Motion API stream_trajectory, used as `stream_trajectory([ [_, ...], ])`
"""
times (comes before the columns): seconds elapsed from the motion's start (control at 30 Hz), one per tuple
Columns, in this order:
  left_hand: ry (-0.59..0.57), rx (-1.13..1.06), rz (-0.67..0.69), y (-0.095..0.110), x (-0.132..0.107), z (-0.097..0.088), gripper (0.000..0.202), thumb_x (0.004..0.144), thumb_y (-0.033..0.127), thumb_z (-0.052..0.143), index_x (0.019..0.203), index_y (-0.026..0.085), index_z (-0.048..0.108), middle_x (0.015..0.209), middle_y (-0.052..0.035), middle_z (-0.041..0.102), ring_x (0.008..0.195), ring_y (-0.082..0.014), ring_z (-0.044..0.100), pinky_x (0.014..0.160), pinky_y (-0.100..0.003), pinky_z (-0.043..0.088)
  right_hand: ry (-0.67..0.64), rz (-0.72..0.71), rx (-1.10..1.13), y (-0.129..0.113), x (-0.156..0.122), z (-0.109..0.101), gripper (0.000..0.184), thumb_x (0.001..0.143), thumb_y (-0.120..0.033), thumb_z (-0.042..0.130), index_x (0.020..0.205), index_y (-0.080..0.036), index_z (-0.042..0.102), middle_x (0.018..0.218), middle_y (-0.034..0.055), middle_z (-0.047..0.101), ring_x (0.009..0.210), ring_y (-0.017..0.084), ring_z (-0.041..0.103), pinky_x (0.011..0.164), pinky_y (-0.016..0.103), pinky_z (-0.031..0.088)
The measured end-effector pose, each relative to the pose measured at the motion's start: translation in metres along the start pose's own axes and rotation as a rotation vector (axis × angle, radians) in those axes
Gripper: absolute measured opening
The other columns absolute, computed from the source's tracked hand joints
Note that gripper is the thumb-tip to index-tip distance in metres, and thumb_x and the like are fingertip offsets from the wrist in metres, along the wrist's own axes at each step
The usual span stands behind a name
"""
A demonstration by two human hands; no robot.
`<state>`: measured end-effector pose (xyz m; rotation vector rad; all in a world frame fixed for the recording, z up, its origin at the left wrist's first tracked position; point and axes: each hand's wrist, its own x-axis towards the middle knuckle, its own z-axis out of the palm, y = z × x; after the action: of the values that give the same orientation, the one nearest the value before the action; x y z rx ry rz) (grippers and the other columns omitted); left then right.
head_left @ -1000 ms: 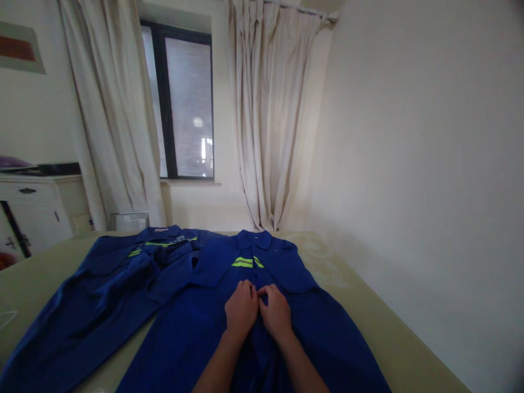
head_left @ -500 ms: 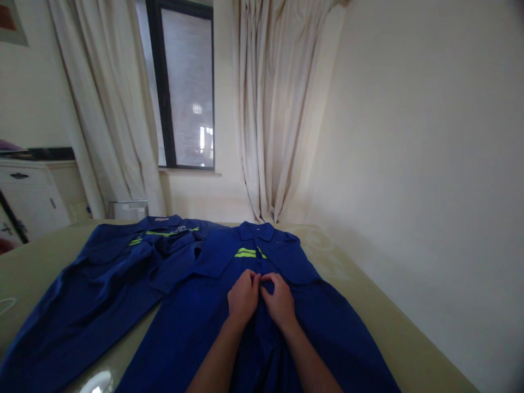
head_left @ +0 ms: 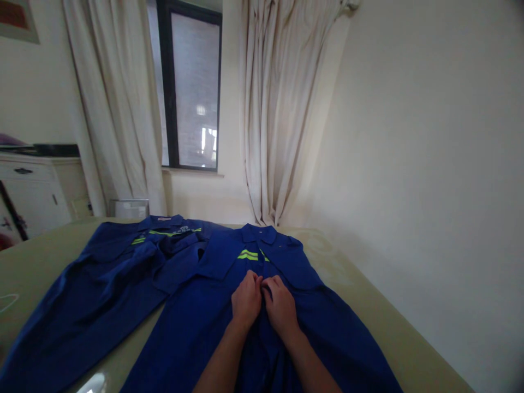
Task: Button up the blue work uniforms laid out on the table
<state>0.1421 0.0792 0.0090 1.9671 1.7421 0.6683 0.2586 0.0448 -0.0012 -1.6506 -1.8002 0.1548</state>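
Observation:
A blue coverall with yellow-green stripes lies front up before me, its collar toward the window. My left hand and my right hand meet at its middle front, below the chest stripe. The fingers of both are bent and pinched on the cloth along the front opening, fingertips close together. Whatever small part they pinch, such as a fastener, is hidden by the fingers. To the left, a second blue coverall with similar stripes lies spread out, touching the first one's sleeve.
Both garments rest on a greenish covered surface that meets a white wall on the right. Behind stand a window and pale curtains. A white cabinet is at the far left, and a framed item leans beside the curtain.
The view has shifted slightly, so everything sits a little further right. Both hands stay at the coverall's front, with only small finger movements.

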Motion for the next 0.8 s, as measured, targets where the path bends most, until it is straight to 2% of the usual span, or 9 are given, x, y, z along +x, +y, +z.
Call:
stream_trajectory([
  [0.33,-0.003,-0.032,0.0,-0.0033,0.0015,0.0003,0.021,0.107,0.035,0.037,0.102,0.024,0.054,0.103,-0.0036,0.074,0.099,-0.0206,0.07,0.071,-0.028,0.038,-0.018,-0.018,0.095,0.0025,0.0027,-0.0001,0.026,0.096,-0.016,0.049,0.098,-0.026,0.072,0.1,0.0033,0.066,0.092,0.019,0.066,0.085,0.025,0.046],
  [0.8,0.081,-0.141,0.053,-0.0092,0.0026,0.0031,0.019,0.105,0.031,0.043,0.092,0.025,0.054,0.089,0.0002,0.071,0.089,-0.0187,0.068,0.069,-0.027,0.037,-0.031,-0.035,0.112,0.0023,0.0044,-0.0027,0.024,0.097,-0.016,0.051,0.099,-0.025,0.073,0.098,0.0015,0.064,0.09,0.015,0.064,0.082,0.022,0.043],
])
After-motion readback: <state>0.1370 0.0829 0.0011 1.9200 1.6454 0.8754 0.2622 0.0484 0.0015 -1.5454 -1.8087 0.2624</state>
